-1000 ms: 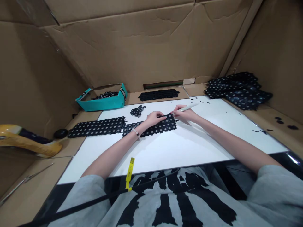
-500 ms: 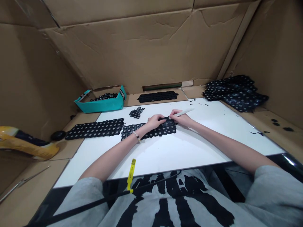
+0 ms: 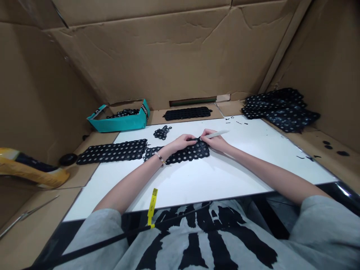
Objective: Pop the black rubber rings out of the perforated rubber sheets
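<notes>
Looking down from the head camera, the right hand has its grip clenched on a white marker, whose tip points back toward the sheet's top edge. The left hand lies across a black perforated sheet, its fingers reaching the same edge, though whether that grip pinches the sheet or merely rests on it I cannot tell. The sheet lies flat on a white board on the table, just beside a second perforated sheet to the left. Beyond the hands sit a small heap of black rings and a teal cardboard tray holding more rings. A third sheet lies on the cardboard past the board's far edge, and a stack of sheets is piled at the right. Small black scraps dot the board. A beaded bracelet circles the left wrist, and a yellow tag hangs near the grey T-shirt.
</notes>
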Demonstrator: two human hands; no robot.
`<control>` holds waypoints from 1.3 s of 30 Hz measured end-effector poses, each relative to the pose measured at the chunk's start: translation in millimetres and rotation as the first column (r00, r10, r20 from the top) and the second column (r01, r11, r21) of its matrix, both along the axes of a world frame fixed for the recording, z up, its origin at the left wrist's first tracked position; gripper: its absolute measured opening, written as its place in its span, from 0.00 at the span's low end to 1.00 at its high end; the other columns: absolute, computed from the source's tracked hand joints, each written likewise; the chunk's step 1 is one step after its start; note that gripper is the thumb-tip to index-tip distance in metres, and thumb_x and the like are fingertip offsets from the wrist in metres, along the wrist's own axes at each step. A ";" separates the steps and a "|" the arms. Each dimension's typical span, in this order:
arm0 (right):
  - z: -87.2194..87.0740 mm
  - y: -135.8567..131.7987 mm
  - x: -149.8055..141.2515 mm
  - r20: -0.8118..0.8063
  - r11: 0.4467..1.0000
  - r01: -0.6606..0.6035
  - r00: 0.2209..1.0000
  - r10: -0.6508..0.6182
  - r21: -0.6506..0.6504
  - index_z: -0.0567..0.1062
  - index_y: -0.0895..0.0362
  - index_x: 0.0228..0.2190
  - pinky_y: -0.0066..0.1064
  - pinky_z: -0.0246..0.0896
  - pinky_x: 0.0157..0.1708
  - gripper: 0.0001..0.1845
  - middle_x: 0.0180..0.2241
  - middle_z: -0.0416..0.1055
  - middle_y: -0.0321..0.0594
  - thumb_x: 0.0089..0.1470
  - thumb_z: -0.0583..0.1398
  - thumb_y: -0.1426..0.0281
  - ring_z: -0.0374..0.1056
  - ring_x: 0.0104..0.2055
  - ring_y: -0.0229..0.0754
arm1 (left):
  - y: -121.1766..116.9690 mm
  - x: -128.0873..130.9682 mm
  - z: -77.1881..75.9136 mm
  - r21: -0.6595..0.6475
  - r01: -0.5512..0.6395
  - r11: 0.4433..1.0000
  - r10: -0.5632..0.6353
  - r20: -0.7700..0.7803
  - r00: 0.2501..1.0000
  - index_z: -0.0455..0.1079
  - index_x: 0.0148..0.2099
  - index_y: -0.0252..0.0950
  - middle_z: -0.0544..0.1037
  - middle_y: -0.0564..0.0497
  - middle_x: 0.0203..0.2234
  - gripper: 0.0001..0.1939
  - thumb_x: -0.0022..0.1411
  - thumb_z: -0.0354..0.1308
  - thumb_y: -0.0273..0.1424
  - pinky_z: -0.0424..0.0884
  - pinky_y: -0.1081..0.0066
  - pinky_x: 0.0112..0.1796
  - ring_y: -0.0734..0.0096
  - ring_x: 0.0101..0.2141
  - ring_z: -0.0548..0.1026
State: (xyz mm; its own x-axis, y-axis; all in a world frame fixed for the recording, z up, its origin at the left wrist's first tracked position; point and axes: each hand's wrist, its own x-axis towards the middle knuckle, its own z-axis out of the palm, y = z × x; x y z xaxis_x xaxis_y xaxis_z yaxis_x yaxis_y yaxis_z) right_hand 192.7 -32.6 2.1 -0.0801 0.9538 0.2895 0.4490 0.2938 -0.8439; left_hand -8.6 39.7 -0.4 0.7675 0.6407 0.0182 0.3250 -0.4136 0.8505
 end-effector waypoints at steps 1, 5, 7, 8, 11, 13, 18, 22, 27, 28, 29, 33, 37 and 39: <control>0.9 0.1 1.8 -0.012 1.000 -0.001 1.000 0.001 -0.010 0.69 0.55 0.25 0.30 0.56 0.32 0.07 0.25 0.69 0.35 0.50 0.57 0.65 0.64 0.30 0.40 | 1.6 -0.4 -0.5 0.046 -0.002 0.999 0.002 -0.017 1.000 0.75 0.42 0.34 0.79 0.49 0.37 0.20 0.58 0.59 0.46 0.66 0.66 0.44 0.63 0.39 0.73; 4.3 3.6 8.5 -0.038 0.998 -0.001 0.999 -0.002 -0.062 0.70 0.56 0.24 0.30 0.56 0.30 0.07 0.24 0.69 0.35 0.48 0.58 0.65 0.63 0.29 0.39 | 7.5 -4.1 1.3 0.207 -0.108 0.972 0.136 -0.128 0.982 0.75 0.42 0.33 0.79 0.48 0.37 0.21 0.53 0.64 0.45 0.66 0.67 0.43 0.63 0.38 0.73; 5.2 6.7 10.4 -0.056 0.992 -0.011 0.998 0.004 -0.129 0.70 0.56 0.23 0.29 0.56 0.29 0.07 0.24 0.70 0.35 0.46 0.60 0.66 0.64 0.29 0.39 | 9.9 -6.1 2.6 0.194 -0.112 0.975 0.143 -0.157 0.977 0.75 0.37 0.33 0.79 0.49 0.32 0.18 0.54 0.63 0.44 0.66 0.67 0.40 0.65 0.34 0.73; 5.4 8.2 10.6 -0.087 0.987 -0.029 0.996 0.016 -0.160 0.70 0.56 0.22 0.29 0.57 0.30 0.06 0.25 0.72 0.36 0.45 0.60 0.66 0.65 0.29 0.39 | 10.9 -6.7 2.9 0.167 -0.093 0.982 0.119 -0.152 0.981 0.75 0.35 0.33 0.79 0.50 0.30 0.17 0.54 0.62 0.44 0.66 0.68 0.38 0.66 0.33 0.72; 3.9 11.0 7.8 -0.220 0.979 -0.107 0.973 0.067 -0.175 0.69 0.56 0.22 0.30 0.60 0.36 0.07 0.31 0.76 0.39 0.44 0.61 0.66 0.69 0.35 0.41 | 12.1 -6.2 2.2 0.108 -0.039 0.993 0.050 -0.097 0.994 0.75 0.34 0.33 0.77 0.52 0.27 0.18 0.54 0.61 0.45 0.64 0.69 0.35 0.69 0.30 0.70; 1.6 11.3 4.3 -0.227 0.982 -0.127 0.969 0.094 -0.137 0.70 0.56 0.23 0.31 0.60 0.38 0.07 0.31 0.75 0.39 0.45 0.61 0.65 0.69 0.36 0.41 | 11.1 -4.7 1.3 0.098 -0.037 0.994 0.045 -0.077 0.996 0.75 0.35 0.32 0.77 0.52 0.27 0.19 0.54 0.61 0.45 0.63 0.69 0.35 0.69 0.30 0.69; -4.3 9.9 0.1 -0.087 0.994 -0.073 0.994 0.066 -0.080 0.71 0.56 0.23 0.30 0.56 0.31 0.09 0.24 0.69 0.34 0.46 0.60 0.63 0.62 0.28 0.38 | 6.9 -2.9 -1.2 0.029 -0.039 0.999 0.041 -0.056 0.998 0.75 0.33 0.32 0.76 0.52 0.26 0.19 0.54 0.62 0.45 0.62 0.69 0.34 0.70 0.29 0.68; -5.5 6.3 -0.7 -0.079 0.996 -0.064 0.995 0.058 -0.068 0.70 0.56 0.25 0.30 0.54 0.30 0.09 0.25 0.69 0.34 0.48 0.59 0.63 0.62 0.29 0.38 | 6.7 -2.6 -7.0 -0.057 -0.070 0.996 0.068 -0.027 0.997 0.76 0.34 0.32 0.76 0.53 0.26 0.19 0.53 0.62 0.45 0.61 0.69 0.35 0.70 0.29 0.68; -4.7 -0.1 -9.5 0.049 0.999 -0.032 0.998 0.031 0.022 0.68 0.55 0.25 0.30 0.54 0.30 0.06 0.25 0.69 0.34 0.51 0.56 0.66 0.63 0.30 0.39 | 8.3 -4.4 -7.9 -0.181 -0.063 0.981 0.062 -0.009 0.998 0.75 0.32 0.33 0.75 0.54 0.25 0.19 0.51 0.64 0.46 0.61 0.69 0.35 0.70 0.29 0.69; -4.7 -0.6 -11.1 0.069 0.999 -0.027 0.997 0.024 0.033 0.68 0.55 0.25 0.30 0.54 0.30 0.06 0.25 0.70 0.34 0.51 0.56 0.67 0.64 0.29 0.40 | 8.2 -5.4 -6.1 -0.199 -0.045 0.979 0.044 -0.014 0.999 0.76 0.33 0.33 0.76 0.54 0.25 0.19 0.52 0.64 0.46 0.62 0.69 0.35 0.70 0.29 0.69; -4.8 -0.6 -11.9 0.082 0.999 -0.023 0.996 0.019 0.040 0.68 0.55 0.25 0.30 0.54 0.30 0.06 0.25 0.70 0.34 0.51 0.56 0.67 0.64 0.29 0.40 | 8.0 -6.5 -3.8 -0.212 -0.024 0.977 0.020 -0.021 1.000 0.76 0.34 0.33 0.76 0.53 0.26 0.20 0.53 0.63 0.47 0.62 0.69 0.36 0.69 0.30 0.70; -3.9 3.4 -5.0 0.105 0.997 -0.045 0.994 0.039 0.061 0.69 0.55 0.26 0.31 0.56 0.32 0.06 0.26 0.71 0.35 0.51 0.56 0.67 0.66 0.30 0.41 | 7.3 -8.7 4.8 -0.122 0.031 0.992 -0.039 -0.067 0.997 0.76 0.40 0.34 0.79 0.51 0.32 0.20 0.55 0.62 0.46 0.64 0.68 0.40 0.67 0.34 0.72; 0.6 9.9 11.1 0.095 0.998 -0.056 0.994 0.058 -0.021 0.70 0.55 0.24 0.31 0.59 0.34 0.06 0.26 0.73 0.36 0.48 0.58 0.66 0.67 0.32 0.41 | 6.4 -7.4 6.3 0.122 -0.062 0.991 0.083 -0.180 0.980 0.76 0.39 0.34 0.79 0.50 0.32 0.18 0.52 0.64 0.43 0.64 0.69 0.38 0.65 0.35 0.72; 3.0 11.3 14.5 0.027 0.990 -0.103 0.994 0.106 -0.094 0.70 0.55 0.23 0.32 0.60 0.37 0.07 0.28 0.75 0.38 0.47 0.60 0.66 0.69 0.34 0.42 | 5.9 -6.8 4.7 0.165 -0.083 0.983 0.118 -0.215 0.969 0.77 0.37 0.34 0.79 0.50 0.31 0.17 0.53 0.63 0.43 0.64 0.69 0.37 0.65 0.34 0.72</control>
State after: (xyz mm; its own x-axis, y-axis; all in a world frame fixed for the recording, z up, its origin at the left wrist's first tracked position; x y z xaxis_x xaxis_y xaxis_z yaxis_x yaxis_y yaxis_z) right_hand 207.2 -21.3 5.1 -0.1883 0.9624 0.1959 0.4467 0.2615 -0.8556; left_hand -15.4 45.5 4.3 0.6949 0.7179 -0.0420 0.5460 -0.4887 0.6805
